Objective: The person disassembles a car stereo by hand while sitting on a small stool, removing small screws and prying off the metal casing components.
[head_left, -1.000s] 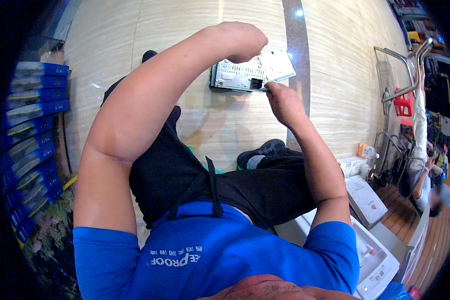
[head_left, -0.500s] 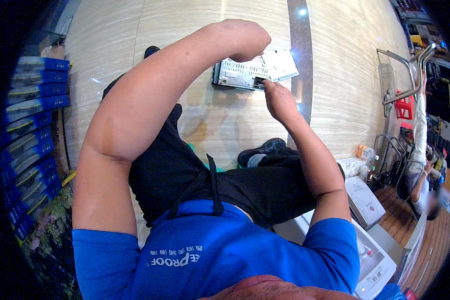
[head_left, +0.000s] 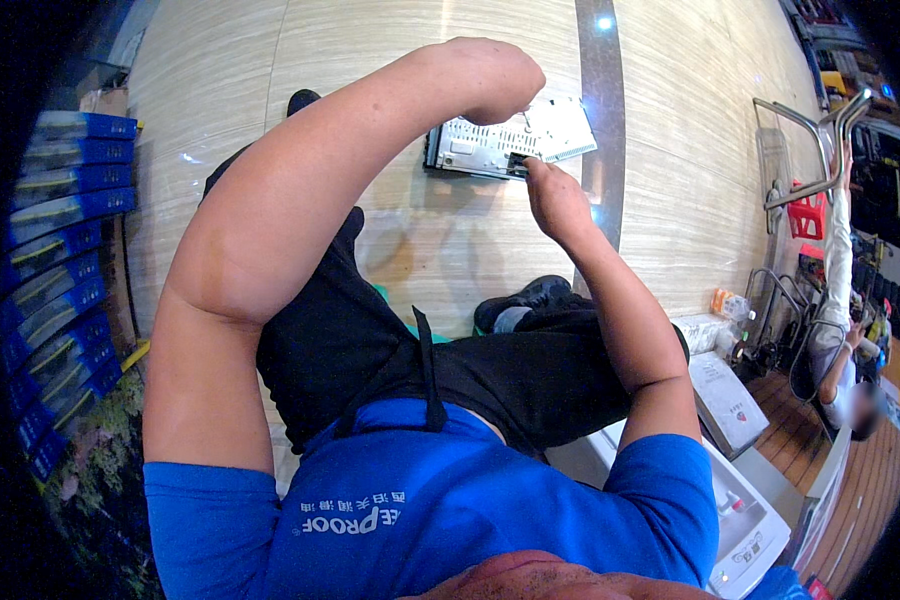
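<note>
Pale, streaked flooring (head_left: 450, 260) runs under everything, glossy enough to throw back light, so a case resting on it could skid if pushed sideways. Nearest are the wearer's black trousers (head_left: 530, 385) and a dark shoe (head_left: 535, 300), well apart from the work. Beyond them, the right hand (head_left: 560, 195) bends its fingertips to the near edge of a silvery vented metal unit (head_left: 475, 145) lying on the floor, close by its dark socket (head_left: 516, 163). Whether that grip has closed on anything is too small to tell; poking or tugging there at a slant could bend contacts or scrape skin on a sheet-metal edge. A pale panel (head_left: 570, 125) sits askew at the unit's right end; if loose, a knock could shift it. Farther over, the left hand (head_left: 500, 85) curls above the unit's far side, fingers hidden, its grip unreadable; uneven pressure from there could tip the unit.
</note>
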Motion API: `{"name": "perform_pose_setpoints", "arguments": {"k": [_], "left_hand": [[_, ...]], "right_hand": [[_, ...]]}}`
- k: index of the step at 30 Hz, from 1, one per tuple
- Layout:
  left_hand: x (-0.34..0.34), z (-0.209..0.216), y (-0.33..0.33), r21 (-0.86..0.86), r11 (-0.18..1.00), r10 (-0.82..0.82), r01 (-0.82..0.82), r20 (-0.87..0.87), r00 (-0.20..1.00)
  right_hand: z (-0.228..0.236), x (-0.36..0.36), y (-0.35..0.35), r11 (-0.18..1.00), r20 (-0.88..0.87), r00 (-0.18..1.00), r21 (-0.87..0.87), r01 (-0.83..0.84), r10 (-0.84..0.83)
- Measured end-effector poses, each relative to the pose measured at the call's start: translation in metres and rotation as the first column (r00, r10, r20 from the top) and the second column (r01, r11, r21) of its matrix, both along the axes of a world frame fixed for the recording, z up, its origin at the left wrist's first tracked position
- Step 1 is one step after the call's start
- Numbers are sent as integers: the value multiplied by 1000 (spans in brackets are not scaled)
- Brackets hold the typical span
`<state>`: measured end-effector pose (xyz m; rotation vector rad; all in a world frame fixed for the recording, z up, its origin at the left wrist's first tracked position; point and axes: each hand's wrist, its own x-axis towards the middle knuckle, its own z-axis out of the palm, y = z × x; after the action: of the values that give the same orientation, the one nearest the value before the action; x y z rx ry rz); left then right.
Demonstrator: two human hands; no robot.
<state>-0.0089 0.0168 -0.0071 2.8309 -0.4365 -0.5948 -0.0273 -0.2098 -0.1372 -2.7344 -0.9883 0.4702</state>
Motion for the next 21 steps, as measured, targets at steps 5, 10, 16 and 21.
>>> {"name": "perform_pose_setpoints", "arguments": {"k": [5, 10, 16, 21], "left_hand": [[2, -3, 0, 11, 1000, -7, 7, -15, 1000], [0, 0, -3, 21, 1000, -5, 6, -14, 1000], [1, -2, -2, 25, 1000, 6, -5, -27, 1000], [1, -3, -5, 53, 998, 19, -17, -26, 999]], "right_hand": [[0, 0, 1, 1000, -7, 1000, 2, 21, -21], [-3, 2, 0, 1000, -19, 999, -8, 25, -26], [-1, 0, 2, 1000, 20, 999, -6, -29, 29], [-3, 1, 1, 1000, -13, 1000, 21, 21, -21]]}}
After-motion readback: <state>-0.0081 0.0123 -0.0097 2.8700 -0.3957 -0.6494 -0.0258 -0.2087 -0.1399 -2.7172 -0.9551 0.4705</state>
